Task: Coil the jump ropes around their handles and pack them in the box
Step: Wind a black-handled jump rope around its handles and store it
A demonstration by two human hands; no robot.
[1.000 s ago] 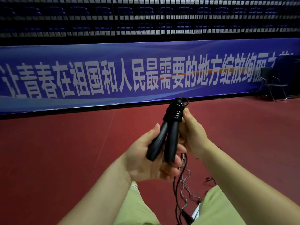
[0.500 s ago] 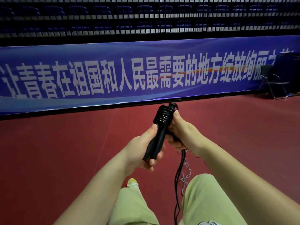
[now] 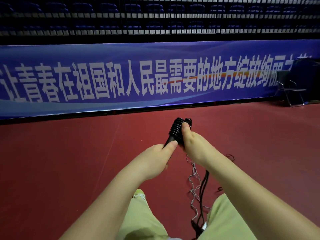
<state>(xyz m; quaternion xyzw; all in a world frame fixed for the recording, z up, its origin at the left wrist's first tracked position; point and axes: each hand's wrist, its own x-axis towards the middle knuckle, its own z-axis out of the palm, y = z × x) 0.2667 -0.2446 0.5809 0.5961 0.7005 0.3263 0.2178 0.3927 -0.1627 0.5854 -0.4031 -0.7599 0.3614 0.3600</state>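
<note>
A black jump rope with its two handles (image 3: 174,132) held together points up and away from me. Several turns of black rope are coiled round the upper part of the handles. My left hand (image 3: 155,158) grips the lower end of the handles, which it mostly hides. My right hand (image 3: 192,144) holds the coiled part, thumb pressed on the turns. The loose rope (image 3: 204,187) hangs from under my right hand down between my knees. The box is not in view.
Thin pale cords (image 3: 194,184) lie tangled on the red floor (image 3: 69,161) beside the hanging rope. A blue banner wall (image 3: 121,78) runs across the back. A black folding chair (image 3: 290,89) stands at the far right. My legs in light green trousers (image 3: 143,217) fill the bottom.
The handles have turned and dropped lower in view, so that only one handle's side shows. My left hand has closed round their lower end; more rope turns sit on the coil.
</note>
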